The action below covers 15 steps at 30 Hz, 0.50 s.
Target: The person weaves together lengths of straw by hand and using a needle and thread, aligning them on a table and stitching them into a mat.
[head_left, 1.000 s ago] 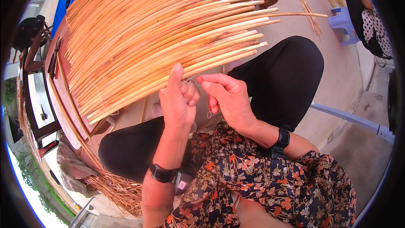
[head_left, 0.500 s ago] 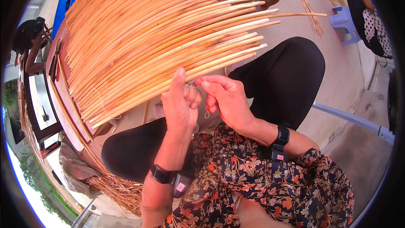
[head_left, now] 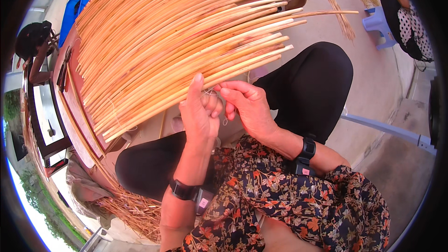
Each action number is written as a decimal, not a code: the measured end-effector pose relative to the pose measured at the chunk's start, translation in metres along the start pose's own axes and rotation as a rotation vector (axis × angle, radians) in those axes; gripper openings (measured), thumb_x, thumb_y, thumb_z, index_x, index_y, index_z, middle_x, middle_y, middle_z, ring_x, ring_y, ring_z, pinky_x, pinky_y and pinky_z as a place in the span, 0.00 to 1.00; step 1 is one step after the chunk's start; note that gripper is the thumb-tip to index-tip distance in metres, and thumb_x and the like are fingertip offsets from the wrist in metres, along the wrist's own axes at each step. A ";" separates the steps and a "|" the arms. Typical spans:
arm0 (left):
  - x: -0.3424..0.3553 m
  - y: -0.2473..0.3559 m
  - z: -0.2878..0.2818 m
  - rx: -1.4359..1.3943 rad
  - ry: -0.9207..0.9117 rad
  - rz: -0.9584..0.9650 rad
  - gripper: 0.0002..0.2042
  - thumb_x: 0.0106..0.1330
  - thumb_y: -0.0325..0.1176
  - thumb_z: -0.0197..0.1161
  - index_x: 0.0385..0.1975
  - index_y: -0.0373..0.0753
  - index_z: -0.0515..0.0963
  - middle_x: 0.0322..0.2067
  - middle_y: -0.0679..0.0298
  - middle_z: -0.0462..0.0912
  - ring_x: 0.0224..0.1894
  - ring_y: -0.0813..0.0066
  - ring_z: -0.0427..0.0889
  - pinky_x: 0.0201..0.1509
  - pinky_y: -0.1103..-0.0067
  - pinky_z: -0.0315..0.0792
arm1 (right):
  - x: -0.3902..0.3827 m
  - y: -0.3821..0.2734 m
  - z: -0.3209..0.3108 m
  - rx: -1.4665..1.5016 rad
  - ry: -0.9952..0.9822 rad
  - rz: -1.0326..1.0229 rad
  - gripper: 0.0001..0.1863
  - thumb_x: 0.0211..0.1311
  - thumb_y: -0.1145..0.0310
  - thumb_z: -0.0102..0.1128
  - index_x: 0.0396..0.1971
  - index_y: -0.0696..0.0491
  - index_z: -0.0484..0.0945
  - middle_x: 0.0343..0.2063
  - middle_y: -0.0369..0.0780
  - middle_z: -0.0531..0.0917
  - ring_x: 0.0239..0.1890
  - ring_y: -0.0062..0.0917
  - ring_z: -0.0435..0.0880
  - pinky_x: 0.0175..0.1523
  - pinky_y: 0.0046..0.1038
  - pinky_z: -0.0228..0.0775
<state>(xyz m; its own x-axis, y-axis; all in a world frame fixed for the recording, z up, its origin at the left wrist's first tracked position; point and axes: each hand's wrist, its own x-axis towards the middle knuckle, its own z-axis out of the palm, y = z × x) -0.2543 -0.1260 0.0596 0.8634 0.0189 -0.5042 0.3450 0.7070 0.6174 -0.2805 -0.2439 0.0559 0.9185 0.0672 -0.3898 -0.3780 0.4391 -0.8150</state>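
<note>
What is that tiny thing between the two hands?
A thin pale thread runs between the left hand and right hand, just below the bundle of cane sticks. The head view shows it.

thin pale thread (head_left: pixel 225 120) — pinched, hanging slack

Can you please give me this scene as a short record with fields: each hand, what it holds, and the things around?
left hand: raised, fingers up, touching a thin pale thread
right hand: fingertips pinch the same thread, close to the left hand
sticks: many long tan cane rods side by side, just above both hands
table: reddish-brown, under the rods
wrists: black bands on both
floor: blue crate, pale blue stool, loose straw
</note>
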 end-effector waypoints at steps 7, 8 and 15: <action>-0.003 0.003 -0.001 -0.005 0.020 -0.020 0.10 0.68 0.37 0.60 0.27 0.41 0.71 0.10 0.76 0.55 0.11 0.86 0.52 0.15 0.83 0.48 | -0.004 0.000 0.000 -0.006 -0.032 -0.015 0.12 0.68 0.70 0.55 0.45 0.62 0.79 0.17 0.34 0.77 0.18 0.14 0.73 0.25 0.17 0.67; -0.004 0.004 -0.001 -0.005 0.020 -0.021 0.10 0.68 0.37 0.60 0.27 0.41 0.71 0.10 0.76 0.55 0.11 0.86 0.52 0.15 0.83 0.48 | -0.004 -0.002 0.000 -0.030 -0.046 -0.003 0.12 0.68 0.69 0.54 0.44 0.61 0.79 0.18 0.33 0.76 0.19 0.13 0.73 0.25 0.17 0.67; -0.005 0.003 0.001 0.059 0.094 -0.010 0.11 0.67 0.37 0.61 0.26 0.42 0.71 0.10 0.76 0.54 0.11 0.85 0.53 0.15 0.83 0.48 | -0.009 -0.003 -0.001 -0.137 -0.056 0.032 0.09 0.69 0.68 0.52 0.36 0.59 0.76 0.17 0.33 0.75 0.18 0.12 0.72 0.23 0.16 0.64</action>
<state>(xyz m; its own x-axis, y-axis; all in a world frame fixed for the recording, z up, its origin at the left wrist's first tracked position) -0.2570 -0.1241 0.0647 0.8223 0.0802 -0.5634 0.3770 0.6649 0.6448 -0.2872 -0.2465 0.0618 0.9094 0.1305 -0.3948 -0.4157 0.3099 -0.8551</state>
